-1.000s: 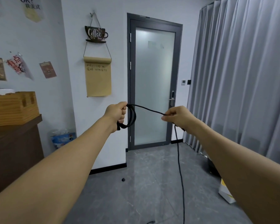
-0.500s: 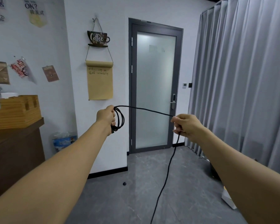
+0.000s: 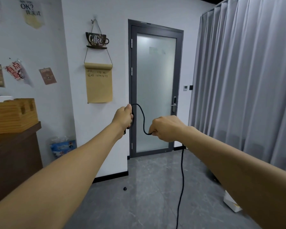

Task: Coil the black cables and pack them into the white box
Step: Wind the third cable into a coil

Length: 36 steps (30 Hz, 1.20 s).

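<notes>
At the far left a wooden organiser [image 3: 13, 114] sits on a dark brown worktop [image 3: 15, 146], higher in the picture than a second ago, since the view has tipped downward a little. Beside the worktop a blue printed bag [image 3: 63, 148] stands on the floor against the wall, and above it a "Coffee Time" sign [image 3: 97, 40] hangs over a kraft paper roll [image 3: 99, 83]. The left hand [image 3: 123, 117] is held out in front of the frosted glass door [image 3: 155, 91], its fingers [image 3: 130, 111] curled tight round the gathered loops of the black cable [image 3: 143, 119], which show only as a dark edge at the hand's right side. Half a second ago the cable ran almost straight between the two hands; it now sags in a slack S-shaped bend, because the right hand [image 3: 168, 128] has come in close to the left. The right hand's fingers [image 3: 153, 130] pinch the cable at the bottom of that bend. From under the right wrist the rest of the cable hangs to the grey tiled floor [image 3: 147, 187] and leaves the bottom of the picture. A small black object [image 3: 125, 188] lies on the floor near the wall. Low at the right, half hidden by the right forearm, is the corner of the white box [image 3: 229, 202], before the grey curtain [image 3: 248, 80].
</notes>
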{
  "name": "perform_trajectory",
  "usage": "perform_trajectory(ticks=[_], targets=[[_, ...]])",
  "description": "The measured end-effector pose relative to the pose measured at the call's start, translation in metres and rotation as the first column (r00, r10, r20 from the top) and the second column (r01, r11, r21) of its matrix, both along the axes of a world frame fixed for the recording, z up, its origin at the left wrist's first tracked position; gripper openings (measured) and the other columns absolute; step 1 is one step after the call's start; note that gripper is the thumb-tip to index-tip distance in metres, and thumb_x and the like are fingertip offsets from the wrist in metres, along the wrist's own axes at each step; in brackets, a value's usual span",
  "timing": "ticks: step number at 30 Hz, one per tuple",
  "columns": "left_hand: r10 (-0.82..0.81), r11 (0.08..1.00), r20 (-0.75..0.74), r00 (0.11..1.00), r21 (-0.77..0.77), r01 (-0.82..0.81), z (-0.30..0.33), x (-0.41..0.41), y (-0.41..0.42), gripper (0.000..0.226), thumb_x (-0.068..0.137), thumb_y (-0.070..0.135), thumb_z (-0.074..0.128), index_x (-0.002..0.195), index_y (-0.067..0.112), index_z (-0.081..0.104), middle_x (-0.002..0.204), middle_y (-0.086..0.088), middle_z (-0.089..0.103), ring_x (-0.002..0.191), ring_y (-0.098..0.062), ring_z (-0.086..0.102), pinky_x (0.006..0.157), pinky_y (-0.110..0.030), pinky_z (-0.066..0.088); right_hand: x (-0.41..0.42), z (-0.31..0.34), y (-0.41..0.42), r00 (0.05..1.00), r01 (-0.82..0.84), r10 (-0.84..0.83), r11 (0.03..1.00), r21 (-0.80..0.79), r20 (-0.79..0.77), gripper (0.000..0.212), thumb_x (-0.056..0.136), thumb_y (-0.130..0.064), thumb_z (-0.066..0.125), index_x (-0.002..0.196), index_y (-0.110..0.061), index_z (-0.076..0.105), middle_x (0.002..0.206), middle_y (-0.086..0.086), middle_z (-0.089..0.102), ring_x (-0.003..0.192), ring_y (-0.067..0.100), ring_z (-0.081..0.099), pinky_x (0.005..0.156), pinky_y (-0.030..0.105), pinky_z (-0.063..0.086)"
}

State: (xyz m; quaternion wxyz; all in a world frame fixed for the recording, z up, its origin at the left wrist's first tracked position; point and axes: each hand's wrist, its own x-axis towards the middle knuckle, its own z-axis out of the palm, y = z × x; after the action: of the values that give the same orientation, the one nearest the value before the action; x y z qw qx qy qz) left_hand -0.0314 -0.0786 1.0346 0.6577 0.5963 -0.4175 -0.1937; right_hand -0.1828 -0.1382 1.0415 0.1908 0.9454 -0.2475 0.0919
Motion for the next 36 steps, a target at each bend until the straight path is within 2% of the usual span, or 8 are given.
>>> perform_trajectory(ticks=[5,10,13,20,24,26,28,36], targets=[[-0.126,0.99,0.133,0.983,0.081,0.116,0.0,-0.013,0.005,0.041,0.104,0.027,0.026,0.07,0.011,0.04,0.064,-0.005,0.05,0.058,-0.017,0.045,0.06,-0.025,0.04,-0.005,0.02,0.008,0.985,-0.169,0.171,0.956,0.241,0.012,0.022,0.094,-0.024,0.054,0.109,-0.03,0.069,0.093,-0.017,0.051,0.089,0.006,0.049,0.074,0.027,0.042],[-0.296,0.948,0.146,0.944,0.163,0.273,0.001,-0.024,0.011,0.036,0.105,0.03,0.027,0.079,0.009,0.042,0.066,-0.004,0.05,0.054,-0.013,0.049,0.056,-0.022,0.043,-0.013,0.027,0.008,0.859,-0.375,0.15,0.836,0.401,0.49,0.011,0.08,-0.018,0.073,0.087,-0.009,0.075,0.069,-0.011,0.059,0.063,0.001,0.051,0.066,0.018,0.043],[-0.371,0.92,0.111,0.922,0.178,0.349,0.004,-0.03,0.015,0.037,0.104,0.03,0.028,0.075,0.012,0.042,0.058,0.0,0.043,0.051,-0.012,0.037,0.05,-0.02,0.039,-0.017,0.028,0.003,0.774,-0.367,0.031,0.835,0.409,0.632,0.024,0.07,-0.026,0.081,0.077,-0.006,0.07,0.067,0.006,0.063,0.053,0.004,0.046,0.059,0.023,0.04],[-0.496,0.845,-0.047,0.867,0.205,0.494,0.006,-0.036,0.024,0.039,0.103,0.035,0.031,0.072,0.014,0.044,0.046,0.011,0.029,0.038,-0.002,0.021,0.04,-0.015,0.021,-0.028,0.015,-0.008,0.723,-0.393,-0.11,0.747,0.537,0.682,0.03,0.076,-0.032,0.075,0.097,-0.011,0.07,0.081,-0.001,0.061,0.067,0.009,0.05,0.065,0.019,0.04],[-0.511,0.842,-0.13,0.85,0.122,0.525,0.005,-0.038,0.029,0.043,0.097,0.039,0.043,0.06,0.017,0.044,0.044,0.012,0.025,0.036,-0.003,0.018,0.04,-0.016,0.014,-0.03,0.005,0.0,0.769,-0.444,-0.1,0.628,0.639,0.632,0.027,0.091,-0.037,0.054,0.091,-0.013,0.068,0.052,-0.01,0.048,0.047,0.007,0.032,0.049,0.02,0.029],[-0.499,0.856,-0.133,0.856,0.079,0.512,0.004,-0.04,0.029,0.042,0.097,0.033,0.047,0.058,0.019,0.047,0.044,0.012,0.024,0.036,-0.003,0.018,0.039,-0.015,0.014,-0.028,0.001,0.003,0.769,-0.467,-0.09,0.597,0.652,0.633,0.032,0.096,-0.036,0.046,0.095,-0.01,0.065,0.065,-0.008,0.061,0.045,0.005,0.031,0.045,0.019,0.028],[-0.485,0.867,-0.152,0.861,0.04,0.496,0.002,-0.041,0.028,0.036,0.097,0.032,0.047,0.063,0.018,0.046,0.045,0.012,0.024,0.036,-0.003,0.018,0.038,-0.014,0.015,-0.026,-0.002,0.005,0.776,-0.444,-0.072,0.642,0.625,0.626,0.036,0.098,-0.033,0.042,0.1,-0.003,0.062,0.077,0.0,0.068,0.041,0.001,0.035,0.045,0.015,0.031],[-0.413,0.91,0.022,0.91,0.055,0.412,0.0,-0.044,0.022,0.033,0.098,0.04,0.041,0.102,0.009,0.051,0.048,0.011,0.028,0.04,-0.004,0.021,0.038,-0.014,0.024,-0.023,0.007,0.01,0.744,-0.383,-0.127,0.723,0.574,0.656,0.039,0.101,-0.032,0.037,0.079,-0.008,0.058,0.056,-0.001,0.048,0.033,0.001,0.033,0.039,0.01,0.029]])
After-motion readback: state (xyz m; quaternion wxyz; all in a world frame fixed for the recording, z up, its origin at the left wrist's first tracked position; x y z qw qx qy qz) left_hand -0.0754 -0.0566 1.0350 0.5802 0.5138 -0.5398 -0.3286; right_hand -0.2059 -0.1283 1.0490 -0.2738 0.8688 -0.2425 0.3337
